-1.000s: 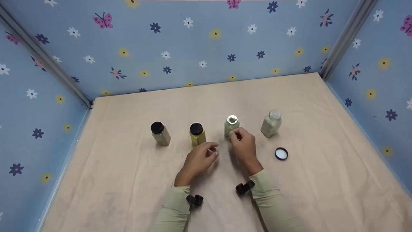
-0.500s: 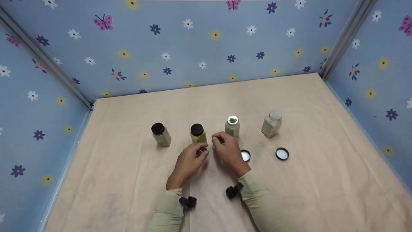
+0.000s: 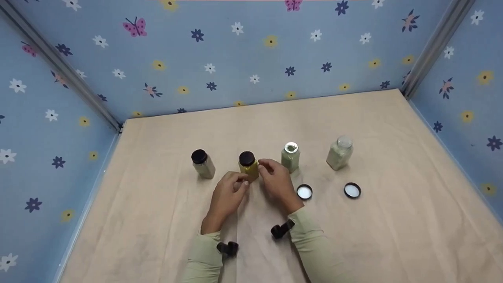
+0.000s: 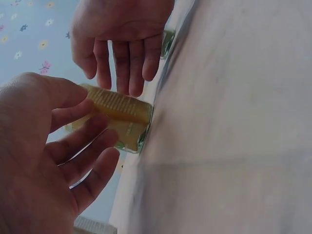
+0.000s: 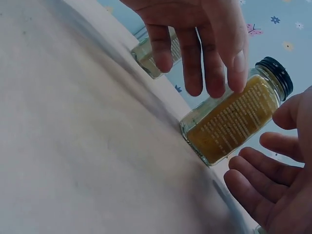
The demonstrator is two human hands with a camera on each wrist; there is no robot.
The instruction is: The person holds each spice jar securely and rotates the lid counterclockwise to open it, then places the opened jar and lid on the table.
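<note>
A glass jar of yellow powder (image 3: pixel 248 168) with a black screw cap (image 5: pixel 276 78) stands upright on the cloth between my hands. My left hand (image 3: pixel 227 196) is at its front left, fingers relaxed and slightly bent. On the other side hovers my right hand (image 3: pixel 277 181), its fingers loosely bent near the glass. In the right wrist view, a small gap shows between the right fingertips (image 5: pixel 235 163) and the jar; whether the left fingers touch it I cannot tell. Neither hand grips anything. Right of them stands an uncapped green-filled jar (image 3: pixel 290 159), its lid (image 3: pixel 304 192) lying in front.
A capped jar of greyish powder (image 3: pixel 204 167) stands on the left. Farther right is another uncapped jar of pale green contents (image 3: pixel 339 154), with a black-rimmed lid (image 3: pixel 352 190) lying before it. Flower-patterned panels (image 3: pixel 255 55) border the cloth-covered table (image 3: pixel 157 141).
My right hand has moved left from the green jar to the yellow one, uncovering the lid lying on the cloth. My left hand has shifted slightly left. The head view has turned a little.
</note>
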